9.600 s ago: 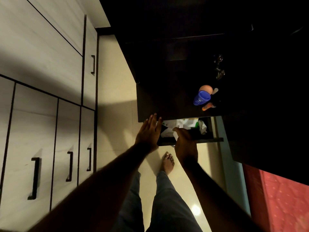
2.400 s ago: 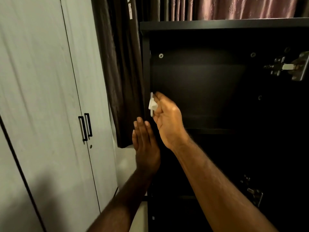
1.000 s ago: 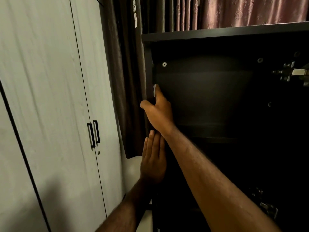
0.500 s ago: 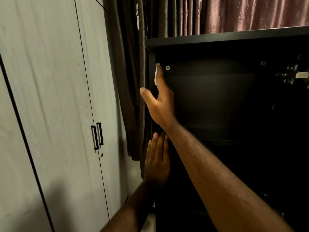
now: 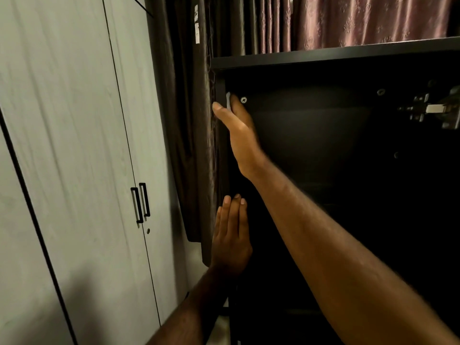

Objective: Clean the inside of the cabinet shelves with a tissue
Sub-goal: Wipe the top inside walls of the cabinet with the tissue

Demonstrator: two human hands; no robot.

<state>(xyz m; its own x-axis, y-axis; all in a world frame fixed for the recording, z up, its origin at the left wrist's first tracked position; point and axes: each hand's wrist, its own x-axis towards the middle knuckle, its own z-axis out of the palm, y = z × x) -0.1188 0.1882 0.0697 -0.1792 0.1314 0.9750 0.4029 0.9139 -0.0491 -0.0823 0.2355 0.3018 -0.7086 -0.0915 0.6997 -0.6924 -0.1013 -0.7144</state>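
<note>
A dark open cabinet (image 5: 323,58) fills the right half of the head view. My right hand (image 5: 239,130) reaches into its top compartment and presses a small white tissue (image 5: 228,100) flat against the inner left wall, near the top corner and beside a screw (image 5: 243,99). Only an edge of the tissue shows past my fingers. Lower down, my left hand (image 5: 231,240) lies flat with fingers together against the cabinet's left front edge, holding nothing. The shelf below is very dark.
A pale wardrobe (image 5: 74,145) with two black handles (image 5: 140,202) stands on the left. Dark curtains (image 5: 189,120) hang between it and the cabinet, and pink curtains (image 5: 348,18) above. A metal hinge (image 5: 430,110) sits on the cabinet's right inner wall.
My right hand has slid the tissue up the inner left wall, from mid-height to just under the top panel. My left hand has stayed on the cabinet's edge.
</note>
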